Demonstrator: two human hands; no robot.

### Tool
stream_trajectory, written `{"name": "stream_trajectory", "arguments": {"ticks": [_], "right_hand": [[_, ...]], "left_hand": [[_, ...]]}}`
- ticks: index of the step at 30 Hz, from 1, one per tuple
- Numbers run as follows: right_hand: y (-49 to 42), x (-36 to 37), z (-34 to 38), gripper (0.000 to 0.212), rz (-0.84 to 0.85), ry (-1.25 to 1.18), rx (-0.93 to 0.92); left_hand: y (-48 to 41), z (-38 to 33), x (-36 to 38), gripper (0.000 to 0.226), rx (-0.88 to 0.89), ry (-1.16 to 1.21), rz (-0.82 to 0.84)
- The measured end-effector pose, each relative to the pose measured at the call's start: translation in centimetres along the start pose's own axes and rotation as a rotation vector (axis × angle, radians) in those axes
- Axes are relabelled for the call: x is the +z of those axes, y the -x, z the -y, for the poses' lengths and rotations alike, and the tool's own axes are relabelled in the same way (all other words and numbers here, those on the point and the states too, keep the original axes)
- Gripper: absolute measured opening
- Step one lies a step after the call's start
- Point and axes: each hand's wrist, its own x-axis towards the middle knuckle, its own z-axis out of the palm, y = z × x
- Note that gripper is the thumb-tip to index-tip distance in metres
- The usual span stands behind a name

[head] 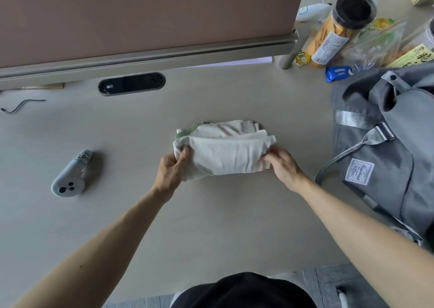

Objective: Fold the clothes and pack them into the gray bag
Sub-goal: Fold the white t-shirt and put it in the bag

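Head view: one folded bundle of pale cloth with a green trim lay in the middle of the tabletop. Whether it held more than one garment could not be told. The left hand pinched its 9 o'clock end, thumb on top. The right hand clenched its fingers on the 3 o'clock end. The cloth looked light, soft and limp, so I judged the folds would slump if lifted by one end. Taking both ends, or sliding a palm beneath, seemed safest. One bag lay at 3 o'clock of the bundle, apart from it; its opening could not be made out. One controller sat at 9 o'clock.
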Motion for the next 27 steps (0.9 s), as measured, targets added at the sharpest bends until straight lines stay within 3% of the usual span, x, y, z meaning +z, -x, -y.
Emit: {"name": "stream_trajectory", "arguments": {"ticks": [3, 5, 7, 12, 16, 19, 21, 23, 25, 27], "right_hand": [[-2.3, 0.8, 0.2, 0.019, -0.134, -0.17, 0.138], [-3.4, 1.2, 0.3, 0.02, -0.092, -0.259, 0.197], [-3.8, 1.8, 0.2, 0.007, -0.049, -0.229, 0.197], [-4.3, 3.1, -0.1, 0.013, -0.21, -0.023, 0.099], [-3.9, 3.7, 0.5, 0.034, -0.362, 0.085, -0.074], [-4.8, 4.2, 0.8, 0.021, -0.429, 0.16, -0.093], [-5.4, 4.6, 0.4, 0.014, -0.462, 0.283, -0.058], [-5.7, 5.0, 0.3, 0.026, -0.502, 0.413, -0.022], [-5.5, 5.4, 0.5, 0.042, -0.585, 0.595, -0.092], [-5.1, 6.5, 1.1, 0.049, -0.641, 0.804, -0.258]], "left_hand": [[-2.0, -0.2, -0.3, 0.061, -0.111, 0.071, -0.102], [-3.2, -0.1, -0.2, 0.072, -0.202, 0.092, -0.18], [-3.6, -0.1, -0.1, 0.061, -0.245, 0.081, -0.175], [-2.2, 0.9, -0.3, 0.037, -0.101, -0.156, -0.037], [-1.9, 1.1, 0.0, 0.015, 0.077, -0.107, -0.185], [-2.7, 1.3, 0.2, 0.01, 0.059, -0.173, -0.257], [-3.1, 1.4, 0.7, 0.014, -0.006, -0.295, -0.3], [-2.9, 1.2, 1.1, 0.031, -0.011, -0.387, -0.346], [-2.6, 1.0, 1.5, 0.048, 0.102, -0.535, -0.423], [-2.2, 0.8, 2.2, 0.052, 0.327, -0.754, -0.444]]}}
